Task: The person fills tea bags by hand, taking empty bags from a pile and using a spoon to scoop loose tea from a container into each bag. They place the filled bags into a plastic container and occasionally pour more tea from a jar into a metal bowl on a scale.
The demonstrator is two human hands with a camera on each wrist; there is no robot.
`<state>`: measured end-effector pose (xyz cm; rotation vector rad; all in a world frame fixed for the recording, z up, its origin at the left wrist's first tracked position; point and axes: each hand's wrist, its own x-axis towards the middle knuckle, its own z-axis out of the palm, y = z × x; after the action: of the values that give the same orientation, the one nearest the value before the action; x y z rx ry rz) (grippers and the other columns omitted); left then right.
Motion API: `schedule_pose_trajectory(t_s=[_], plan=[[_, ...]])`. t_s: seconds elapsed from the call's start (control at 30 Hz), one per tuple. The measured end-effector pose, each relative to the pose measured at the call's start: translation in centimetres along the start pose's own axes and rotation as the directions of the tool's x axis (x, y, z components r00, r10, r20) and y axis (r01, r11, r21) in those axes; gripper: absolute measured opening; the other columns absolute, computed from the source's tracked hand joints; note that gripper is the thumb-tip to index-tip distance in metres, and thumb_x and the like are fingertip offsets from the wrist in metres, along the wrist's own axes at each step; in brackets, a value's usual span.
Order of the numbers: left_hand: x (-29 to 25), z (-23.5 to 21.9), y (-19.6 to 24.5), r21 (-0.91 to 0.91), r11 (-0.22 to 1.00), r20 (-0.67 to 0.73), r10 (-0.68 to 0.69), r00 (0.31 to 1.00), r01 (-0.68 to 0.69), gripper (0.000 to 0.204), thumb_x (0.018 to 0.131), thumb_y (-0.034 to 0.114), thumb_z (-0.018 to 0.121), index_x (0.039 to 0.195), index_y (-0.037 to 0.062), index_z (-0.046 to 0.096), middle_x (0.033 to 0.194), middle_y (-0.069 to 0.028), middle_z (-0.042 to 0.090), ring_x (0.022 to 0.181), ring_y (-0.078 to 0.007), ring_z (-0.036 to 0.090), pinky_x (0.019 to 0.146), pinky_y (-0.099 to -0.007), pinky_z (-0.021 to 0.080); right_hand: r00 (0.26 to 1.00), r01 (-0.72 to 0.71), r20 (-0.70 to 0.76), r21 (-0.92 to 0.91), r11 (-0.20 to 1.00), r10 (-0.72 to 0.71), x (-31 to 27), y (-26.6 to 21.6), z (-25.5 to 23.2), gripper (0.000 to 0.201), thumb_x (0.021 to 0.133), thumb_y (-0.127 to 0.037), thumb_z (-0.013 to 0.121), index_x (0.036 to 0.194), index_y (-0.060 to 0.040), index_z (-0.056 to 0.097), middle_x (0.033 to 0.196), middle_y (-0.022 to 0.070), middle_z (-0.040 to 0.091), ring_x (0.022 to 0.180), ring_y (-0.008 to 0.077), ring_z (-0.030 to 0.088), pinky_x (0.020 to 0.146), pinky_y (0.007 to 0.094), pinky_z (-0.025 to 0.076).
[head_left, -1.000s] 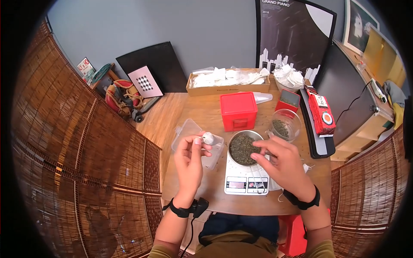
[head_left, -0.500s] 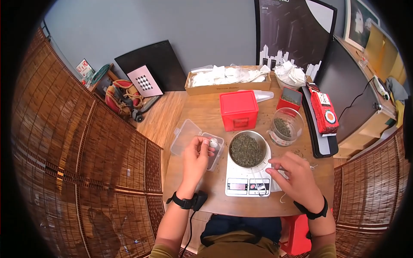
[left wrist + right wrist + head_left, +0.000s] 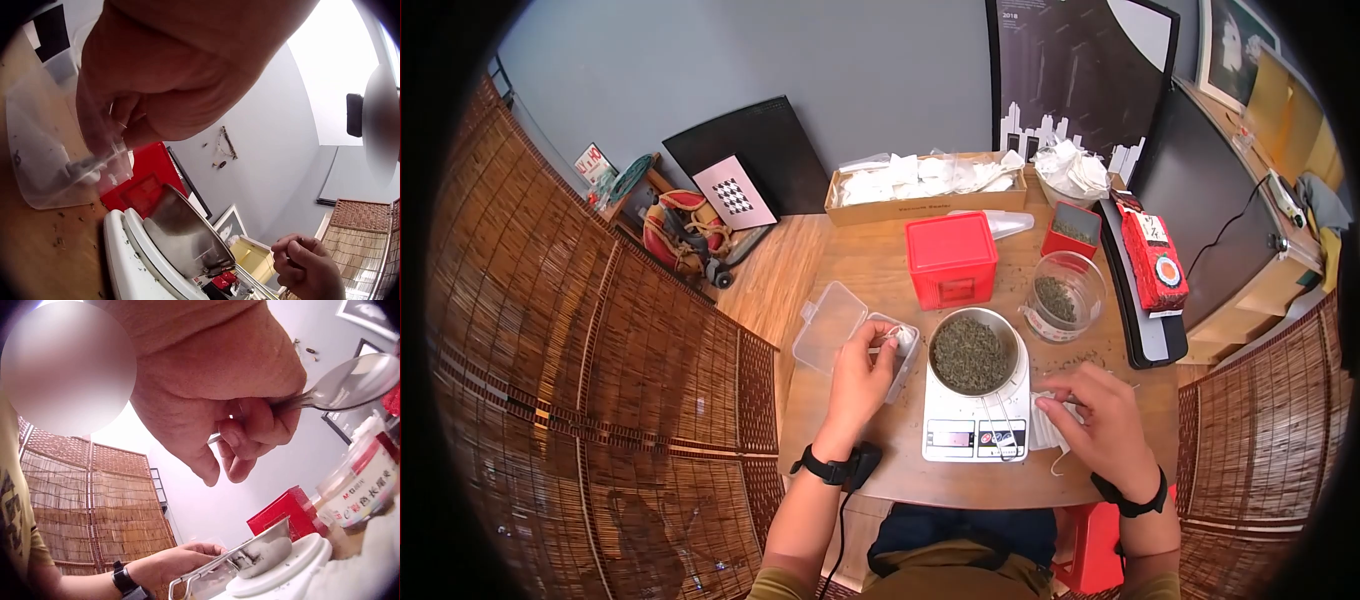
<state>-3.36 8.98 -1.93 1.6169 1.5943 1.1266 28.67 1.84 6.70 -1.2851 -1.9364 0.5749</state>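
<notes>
My left hand point(image 3: 868, 372) reaches down into a clear plastic box point(image 3: 825, 335) with its lid hinged back. Its thumb and fingers pinch a small white tea bag point(image 3: 904, 338), low inside the box walls in the left wrist view. My right hand point(image 3: 1100, 425) hovers right of the scale, over flat white bags point(image 3: 1048, 428) with strings. In the right wrist view, curled fingers hold a metal spoon point(image 3: 356, 384), its bowl pointing away. Between the hands, a metal pan point(image 3: 940, 383) of dried leaves point(image 3: 973, 350) sits on a white kitchen scale point(image 3: 975, 445).
Behind the scale stands a red lidded box point(image 3: 952, 262). A clear round tub point(image 3: 1090, 300) with some leaves and an open red tin point(image 3: 1072, 225) are at right. A long carton point(image 3: 930, 207) of white bags lies at the back. Leaf crumbs point(image 3: 1090, 357) dot the table.
The left hand has lowered the tea bag from above the clear box down into it. My right hand has moved from over the pan to the right, beside the scale.
</notes>
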Motion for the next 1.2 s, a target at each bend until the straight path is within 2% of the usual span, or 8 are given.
schedule_pose_trajectory(t_s=[0.3, 0.43, 0.5, 0.6, 0.7, 0.8, 0.9, 1.2], plan=[[-0.4, 0.2, -0.3, -0.02, 0.998, 0.02, 0.053, 0.998, -0.053, 0.03, 0.105, -0.003, 0.063, 0.135, -0.0014, 0.063, 0.118, -0.014, 0.078, 0.096, -0.0205, 0.077, 0.08, -0.0333, 0.061, 0.99, -0.109, -0.097, -0.037, 0.993, 0.105, -1.4, 0.6, -2.5, 0.012, 0.095, -0.006, 0.08, 0.107, -0.0026, 0.079, 0.082, 0.0114, 0.065, 0.065, 0.0245, 0.06, 0.058, 0.0348, 0.044], [-1.1, 0.4, 1.0, 0.258, 0.943, -0.081, 0.236, 0.968, -0.209, 0.043, 0.102, -0.005, 0.064, 0.145, 0.0005, 0.058, 0.132, -0.018, 0.072, 0.099, -0.0269, 0.074, 0.081, -0.0356, 0.062, 0.97, -0.157, -0.207, -0.142, 0.977, 0.126, -2.4, 2.1, -4.1, 0.01, 0.096, -0.005, 0.079, 0.105, -0.0017, 0.078, 0.083, 0.0123, 0.065, 0.065, 0.0256, 0.061, 0.059, 0.0358, 0.046], [-1.7, 0.5, 1.9, 0.205, 0.967, -0.048, 0.165, 0.985, -0.152, 0.047, 0.101, -0.005, 0.065, 0.147, 0.0015, 0.058, 0.138, -0.0186, 0.068, 0.11, -0.0285, 0.071, 0.084, -0.037, 0.062, 0.968, -0.181, -0.206, -0.169, 0.969, 0.144, -3.0, 3.0, -4.9, 0.008, 0.097, -0.004, 0.078, 0.103, -0.0007, 0.076, 0.085, 0.014, 0.066, 0.067, 0.0277, 0.063, 0.06, 0.0369, 0.048], [-1.9, 0.6, 2.3, 0.485, 0.812, -0.105, 0.421, 0.901, -0.323, 0.049, 0.1, -0.003, 0.067, 0.147, 0.001, 0.059, 0.145, -0.0194, 0.062, 0.129, -0.0333, 0.061, 0.09, -0.0422, 0.06, 0.967, -0.25, -0.111, -0.248, 0.936, 0.229, -4.3, 4.8, -5.9, 0.01, 0.097, -0.009, 0.078, 0.101, -0.0007, 0.075, 0.091, 0.0175, 0.069, 0.074, 0.0356, 0.069, 0.066, 0.0443, 0.054], [-2.2, 0.6, 2.8, 0.573, 0.732, -0.051, 0.479, 0.876, -0.367, 0.044, 0.1, -0.001, 0.067, 0.144, -0.0007, 0.062, 0.137, -0.0209, 0.067, 0.122, -0.0338, 0.066, 0.092, -0.0442, 0.059, 0.948, -0.309, -0.022, -0.308, 0.9, 0.318, -5.6, 6.4, -5.9, 0.015, 0.097, -0.017, 0.079, 0.097, -0.0029, 0.076, 0.093, 0.0184, 0.074, 0.08, 0.0406, 0.073, 0.071, 0.0511, 0.056], [-2.5, 1.0, 2.3, 0.22, 0.948, -0.026, 0.243, 0.97, -0.231, 0.039, 0.099, 0.001, 0.068, 0.138, -0.003, 0.064, 0.124, -0.0265, 0.072, 0.113, -0.0439, 0.07, 0.095, -0.0475, 0.058, 0.925, -0.354, 0.018, -0.317, 0.88, 0.378, -6.5, 7.1, -5.4, 0.02, 0.097, -0.021, 0.08, 0.107, -0.0049, 0.074, 0.089, 0.0187, 0.076, 0.082, 0.0413, 0.074, 0.072, 0.0515, 0.057], [-2.2, 1.2, 1.8, 0.232, 0.925, -0.067, 0.324, 0.944, -0.301, 0.038, 0.099, 0.001, 0.069, 0.136, -0.0039, 0.064, 0.114, -0.0269, 0.075, 0.104, -0.0441, 0.075, 0.092, -0.0493, 0.059, 0.894, -0.434, -0.06, -0.366, 0.823, 0.445, -6.3, 7.7, -4.1, 0.039, 0.099, -0.02, 0.077, 0.132, -0.005, 0.064, 0.094, 0.0241, 0.078, 0.089, 0.0454, 0.075, 0.077, 0.0536, 0.058], [-2.2, 0.6, 2.0, 0.382, 0.867, -0.108, 0.386, 0.916, -0.32, 0.046, 0.096, -0.002, 0.071, 0.141, -0.0013, 0.062, 0.134, -0.023, 0.068, 0.111, -0.0387, 0.07, 0.095, -0.0452, 0.058, 0.899, -0.434, -0.094, -0.332, 0.838, 0.429, -5.8, 8.3, -3.7, 0.017, 0.095, -0.009, 0.076, 0.109, 0.0, 0.072, 0.093, 0.0245, 0.076, 0.087, 0.0467, 0.074, 0.075, 0.0527, 0.056]])
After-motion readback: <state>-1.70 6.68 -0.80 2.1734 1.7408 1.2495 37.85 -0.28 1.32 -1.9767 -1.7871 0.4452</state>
